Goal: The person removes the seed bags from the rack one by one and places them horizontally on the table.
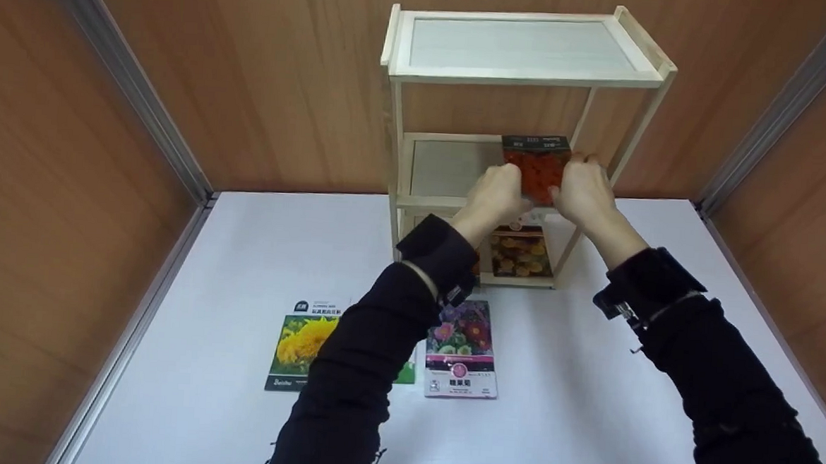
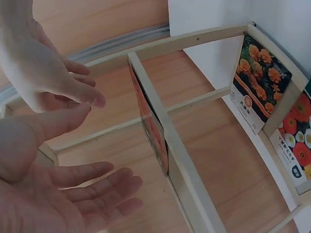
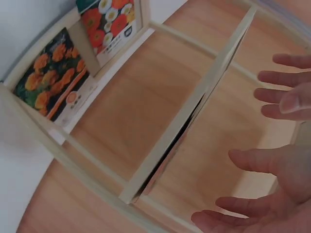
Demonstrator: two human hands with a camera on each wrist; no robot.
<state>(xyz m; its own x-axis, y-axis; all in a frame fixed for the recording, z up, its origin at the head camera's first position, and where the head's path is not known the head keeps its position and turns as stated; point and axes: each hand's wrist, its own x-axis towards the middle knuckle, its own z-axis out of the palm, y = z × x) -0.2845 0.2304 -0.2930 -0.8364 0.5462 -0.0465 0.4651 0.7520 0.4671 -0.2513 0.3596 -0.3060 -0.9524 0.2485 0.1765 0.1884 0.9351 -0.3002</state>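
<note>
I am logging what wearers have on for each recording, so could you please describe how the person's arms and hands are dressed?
Both arms wear long black sleeves. A black wrist strap sits at the left cuff, and another one with a small metal fitting at the right. The left hand and right hand are bare, without gloves.

We see two hands raised at a small wooden shelf (image 1: 527, 75) standing at the far side of a white table (image 1: 587, 411). The left hand (image 1: 496, 194) and right hand (image 1: 585, 191) flank an upright orange flower packet (image 1: 537, 164) on the middle shelf. Two more seed packets (image 1: 462, 348) lie flat near us.
</note>
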